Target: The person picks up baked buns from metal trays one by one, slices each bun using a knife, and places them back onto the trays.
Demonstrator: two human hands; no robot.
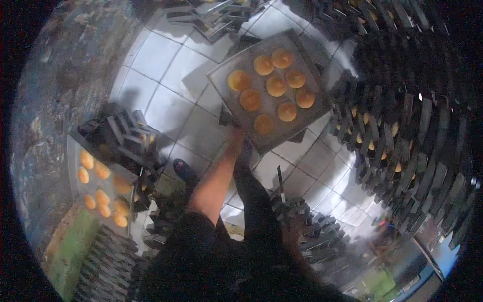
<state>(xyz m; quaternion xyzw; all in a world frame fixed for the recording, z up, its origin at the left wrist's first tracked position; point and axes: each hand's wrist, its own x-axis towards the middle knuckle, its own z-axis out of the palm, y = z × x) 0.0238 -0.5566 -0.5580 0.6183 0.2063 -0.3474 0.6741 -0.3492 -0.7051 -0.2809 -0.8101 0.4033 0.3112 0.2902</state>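
Holding the tray [268,104] level should stop its round buns [275,86] sliding; the left hand [236,134] pinches its edge near the corner closest the body, above floor tiles [146,95]; the right hand's grip I cannot tell.

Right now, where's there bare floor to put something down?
Bare tiles show left of the held tray, toward the mottled surface. More show between that tray and the dark racks at right. It's crowded on the held tray, with nine buns, and on the left tray.
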